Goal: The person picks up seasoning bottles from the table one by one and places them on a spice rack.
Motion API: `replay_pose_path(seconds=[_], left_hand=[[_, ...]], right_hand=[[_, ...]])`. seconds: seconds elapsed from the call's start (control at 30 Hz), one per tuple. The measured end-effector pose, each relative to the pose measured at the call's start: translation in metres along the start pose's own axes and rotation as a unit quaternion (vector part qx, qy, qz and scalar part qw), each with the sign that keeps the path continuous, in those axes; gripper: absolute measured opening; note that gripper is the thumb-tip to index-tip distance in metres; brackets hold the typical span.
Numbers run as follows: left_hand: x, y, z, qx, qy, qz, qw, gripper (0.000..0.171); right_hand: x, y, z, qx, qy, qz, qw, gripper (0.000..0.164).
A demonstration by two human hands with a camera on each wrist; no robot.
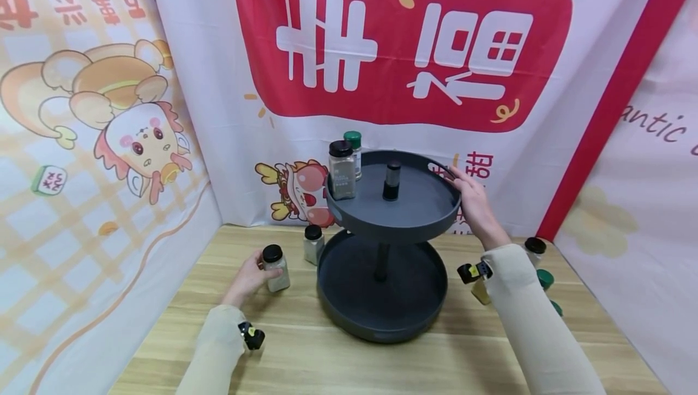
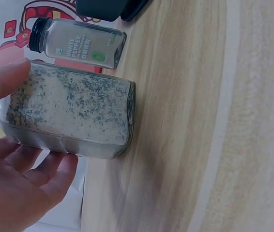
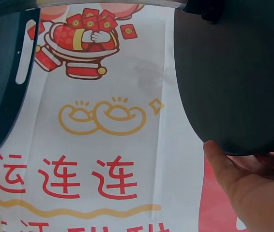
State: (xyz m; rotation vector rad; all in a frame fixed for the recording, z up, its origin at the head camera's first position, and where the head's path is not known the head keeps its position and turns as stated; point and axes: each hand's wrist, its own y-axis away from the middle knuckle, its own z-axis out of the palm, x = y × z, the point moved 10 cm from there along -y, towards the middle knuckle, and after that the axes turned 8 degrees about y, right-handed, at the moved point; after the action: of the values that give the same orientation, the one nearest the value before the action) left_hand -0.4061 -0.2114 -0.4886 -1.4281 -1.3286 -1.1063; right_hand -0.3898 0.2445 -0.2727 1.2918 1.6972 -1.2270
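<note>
My left hand holds a glass spice jar with a black lid, upright and close over the table left of a dark grey two-tier rack. Pale contents with dark flecks fill this jar in the left wrist view, thumb on one side and fingers on the other. Just beyond it stands a white pepper jar with a black lid. My right hand grips the upper tier's rim at the right; the right wrist view has the thumb against the tray's underside.
On the upper tier's left side stand a black-lidded jar and a green-lidded jar. The lower tier rests on the wooden table. Several more jars, one with a black lid, stand at the right, partly behind my right sleeve.
</note>
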Motion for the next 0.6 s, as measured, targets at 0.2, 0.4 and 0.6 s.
replay_pose_path(seconds=[0.2,0.4,0.6], left_hand=[[-0.002,-0.001,0.001,0.001,0.004,-0.001,1.0000,0.060],[-0.005,-0.002,0.000,0.006,0.003,-0.005,1.0000,0.058],[-0.007,-0.004,0.000,0.004,0.003,-0.002,1.0000,0.058]], right_hand=[[0.000,0.003,-0.001,0.001,0.021,-0.007,1.000,0.049],[-0.002,0.007,-0.004,0.017,0.082,-0.005,0.997,0.050],[-0.002,0.014,-0.007,0.036,0.129,0.012,0.991,0.050]])
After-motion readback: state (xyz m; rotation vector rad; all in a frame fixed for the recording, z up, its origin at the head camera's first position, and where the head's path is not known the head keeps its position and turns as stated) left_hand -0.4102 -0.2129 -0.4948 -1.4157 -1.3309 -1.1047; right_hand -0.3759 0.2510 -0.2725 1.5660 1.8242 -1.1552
